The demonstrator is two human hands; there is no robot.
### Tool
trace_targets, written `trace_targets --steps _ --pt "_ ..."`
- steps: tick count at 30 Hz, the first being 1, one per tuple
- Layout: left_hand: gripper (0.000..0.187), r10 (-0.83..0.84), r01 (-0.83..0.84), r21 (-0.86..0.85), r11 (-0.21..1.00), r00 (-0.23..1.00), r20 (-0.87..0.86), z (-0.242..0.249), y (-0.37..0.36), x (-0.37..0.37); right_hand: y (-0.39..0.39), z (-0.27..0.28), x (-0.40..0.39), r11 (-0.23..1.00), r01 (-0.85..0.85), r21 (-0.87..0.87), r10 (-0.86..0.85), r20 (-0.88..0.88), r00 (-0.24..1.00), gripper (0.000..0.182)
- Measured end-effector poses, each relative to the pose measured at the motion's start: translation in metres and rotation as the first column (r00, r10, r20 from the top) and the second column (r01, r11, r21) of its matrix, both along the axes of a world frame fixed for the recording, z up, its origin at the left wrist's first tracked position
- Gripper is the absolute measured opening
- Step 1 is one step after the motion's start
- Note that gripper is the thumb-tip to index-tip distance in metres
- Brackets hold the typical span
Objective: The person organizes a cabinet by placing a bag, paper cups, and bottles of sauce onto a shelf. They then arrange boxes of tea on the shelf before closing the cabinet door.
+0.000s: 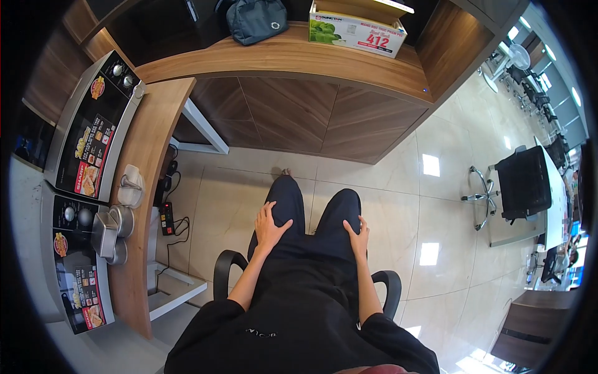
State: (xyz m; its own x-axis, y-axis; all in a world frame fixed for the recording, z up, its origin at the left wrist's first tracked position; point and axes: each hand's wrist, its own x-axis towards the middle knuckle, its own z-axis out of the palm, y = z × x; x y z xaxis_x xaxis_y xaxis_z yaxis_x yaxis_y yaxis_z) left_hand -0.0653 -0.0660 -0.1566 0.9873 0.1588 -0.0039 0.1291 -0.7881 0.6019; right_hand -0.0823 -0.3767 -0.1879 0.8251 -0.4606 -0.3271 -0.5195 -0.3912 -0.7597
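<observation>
My left hand (270, 229) rests on my left thigh near the knee, its fingers spread and nothing in it. On the outer side of my other thigh lies my right hand (357, 239), thumb apart from the fingers, also holding nothing. Both hands touch the dark trousers (283, 202). I sit in a chair whose black armrests (390, 290) show on either side of me.
At left, two microwaves (87, 128) stand by a wooden table (156, 118) bearing metal tins (112, 234) and a pale container (130, 187). A power strip (167, 218) with cables lies below. Ahead, a shelf (249, 57) holds a bag (256, 22) and a box (355, 34). An office chair (520, 184) stands right.
</observation>
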Motion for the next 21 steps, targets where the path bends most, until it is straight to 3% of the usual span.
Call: trace_targets --steps 3,6,11,14,17,20,21 --pt "0.084 0.006 -0.006 0.001 1.0 1.0 -0.011 -0.004 -0.004 0.009 0.008 0.017 0.004 0.999 0.014 -0.034 -0.014 0.006 1.0 0.08" --pt "0.08 0.025 -0.024 0.034 0.999 0.999 -0.04 -0.001 -0.01 0.033 0.001 -0.001 0.009 0.999 0.004 0.042 -0.008 0.105 0.994 0.082" --pt "0.078 0.032 -0.03 0.038 0.999 0.997 -0.071 -0.003 -0.017 0.057 -0.012 -0.018 0.028 0.983 0.01 0.184 -0.029 0.102 0.994 0.081" --pt "0.079 0.016 -0.013 0.033 0.999 0.997 -0.073 -0.002 -0.024 0.077 -0.027 -0.023 0.047 0.947 0.0 0.321 -0.035 0.103 0.994 0.072" --pt "0.079 -0.008 0.012 0.046 0.999 0.997 -0.074 -0.002 -0.037 0.1 -0.051 -0.021 0.065 0.772 0.085 0.63 -0.138 0.035 0.99 0.048" --pt "0.08 -0.044 0.05 0.061 0.997 0.995 -0.092 -0.002 -0.051 0.124 -0.097 -0.107 0.061 0.715 0.295 0.634 -0.285 -0.121 0.951 0.032" --pt "0.08 -0.058 0.066 0.062 0.996 0.992 -0.112 -0.002 -0.056 0.132 -0.107 -0.138 0.055 0.84 0.31 0.445 -0.287 -0.121 0.95 0.036"
